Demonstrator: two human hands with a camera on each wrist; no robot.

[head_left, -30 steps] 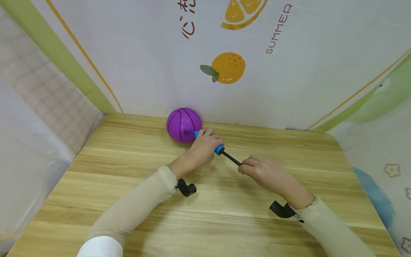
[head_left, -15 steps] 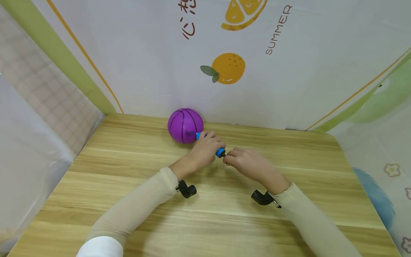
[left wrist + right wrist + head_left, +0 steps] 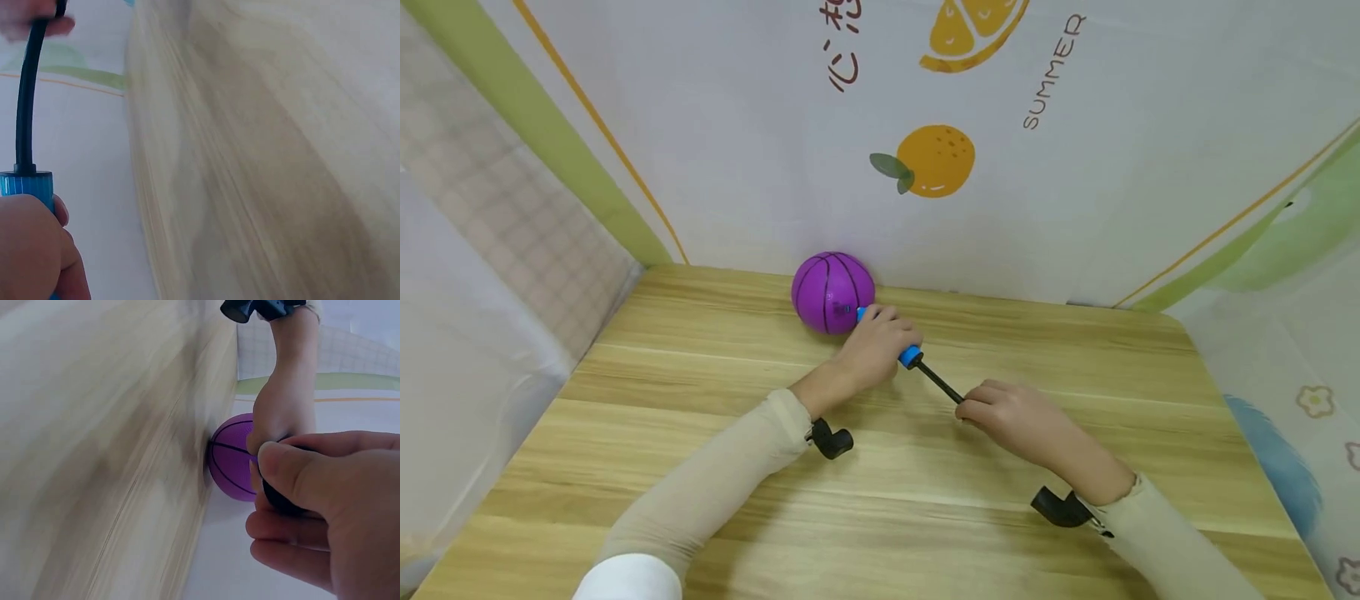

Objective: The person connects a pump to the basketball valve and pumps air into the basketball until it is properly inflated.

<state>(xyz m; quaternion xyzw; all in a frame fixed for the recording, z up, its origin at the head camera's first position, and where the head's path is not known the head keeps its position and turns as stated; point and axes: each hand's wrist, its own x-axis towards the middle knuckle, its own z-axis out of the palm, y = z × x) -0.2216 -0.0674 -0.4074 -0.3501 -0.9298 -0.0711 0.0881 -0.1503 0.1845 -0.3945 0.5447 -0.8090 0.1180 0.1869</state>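
Note:
A purple ball (image 3: 827, 292) with black seam lines rests on the wooden table, against the cloth at the back. My left hand (image 3: 876, 348) is wrapped around the blue barrel (image 3: 911, 357) of a hand pump, whose far end meets the ball's right side. Whether a needle sits in the ball is hidden. From the barrel a black rod (image 3: 938, 382) sticks out toward my right hand (image 3: 1018, 423), which grips its outer end. In the right wrist view, thumb and fingers close around the pump's black handle (image 3: 280, 499).
Behind the wooden table (image 3: 880, 533) hangs a white cloth (image 3: 737, 167) printed with oranges and lettering. More cloth hangs at both sides. A black camera mount (image 3: 832, 439) is on the left wrist, and another mount (image 3: 1062, 507) is on the right.
Half a second ago the right hand had pushed the rod almost fully into the barrel; now it has drawn back right, with the rod out again. The left hand and ball barely shift.

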